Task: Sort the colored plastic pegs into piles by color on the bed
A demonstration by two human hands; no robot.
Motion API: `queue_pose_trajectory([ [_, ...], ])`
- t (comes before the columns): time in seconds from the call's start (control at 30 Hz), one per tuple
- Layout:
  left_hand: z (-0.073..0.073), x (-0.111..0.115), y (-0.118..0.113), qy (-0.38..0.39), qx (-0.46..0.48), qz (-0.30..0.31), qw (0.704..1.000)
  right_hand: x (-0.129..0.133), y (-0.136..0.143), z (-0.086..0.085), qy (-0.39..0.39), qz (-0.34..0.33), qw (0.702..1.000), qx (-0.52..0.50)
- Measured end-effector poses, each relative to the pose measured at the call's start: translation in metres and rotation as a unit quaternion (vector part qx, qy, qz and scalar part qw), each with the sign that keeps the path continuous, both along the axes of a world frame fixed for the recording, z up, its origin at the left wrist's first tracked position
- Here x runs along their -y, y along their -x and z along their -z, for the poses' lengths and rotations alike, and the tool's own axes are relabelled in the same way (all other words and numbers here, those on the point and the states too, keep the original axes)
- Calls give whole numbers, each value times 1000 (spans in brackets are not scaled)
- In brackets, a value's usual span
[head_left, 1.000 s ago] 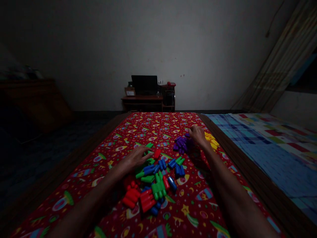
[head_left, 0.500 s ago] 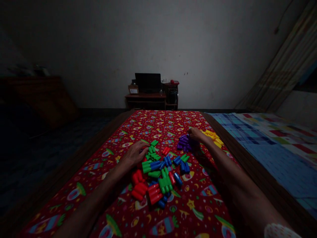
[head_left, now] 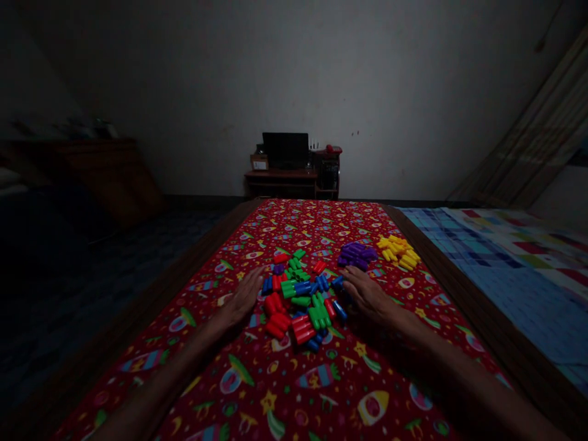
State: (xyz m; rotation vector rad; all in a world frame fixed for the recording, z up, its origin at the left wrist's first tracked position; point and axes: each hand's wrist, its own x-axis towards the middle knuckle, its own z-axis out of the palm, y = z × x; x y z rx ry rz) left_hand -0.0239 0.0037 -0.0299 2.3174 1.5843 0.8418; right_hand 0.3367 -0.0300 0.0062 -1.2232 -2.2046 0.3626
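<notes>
My left hand [head_left: 242,299] lies open along the left side of the mixed pile [head_left: 301,301], fingers straight and close together, gripping nothing that I can see. My right hand [head_left: 365,294] is open too, half curved at the pile's right side, its fingertips next to a blue piece [head_left: 337,282]; whether they touch it I cannot tell.

The pile sits between my hands on the red patterned surface [head_left: 316,401]. Its pieces are glossy, ribbed like short tubes joined side by side, in red, green and blue, lying at all angles and partly overlapping. A green piece [head_left: 320,315] lies near the front, beside a broad red piece [head_left: 302,329]. One dark purple piece [head_left: 278,269] lies at the far left. Just beyond my right fingers is a purple heap [head_left: 356,254], with a bright yellow heap [head_left: 399,251] to its right.
</notes>
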Motion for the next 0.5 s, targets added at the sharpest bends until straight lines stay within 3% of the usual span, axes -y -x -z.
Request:
queue_pose_trajectory([
  [0.1, 11, 15, -20, 20, 1, 14, 1000, 13, 7, 24, 32, 8, 999, 9],
  [0.2, 14, 23, -50, 38, -4, 33, 999, 19, 28, 35, 56, 0, 998, -7],
  [0.37, 0, 34, -73, 41, 15, 36, 998, 22, 53, 25, 48, -28, 995, -82],
  [0.5, -14, 43, -74, -36, 16, 65, 997, 8, 45, 16, 9, -8, 989, -149],
])
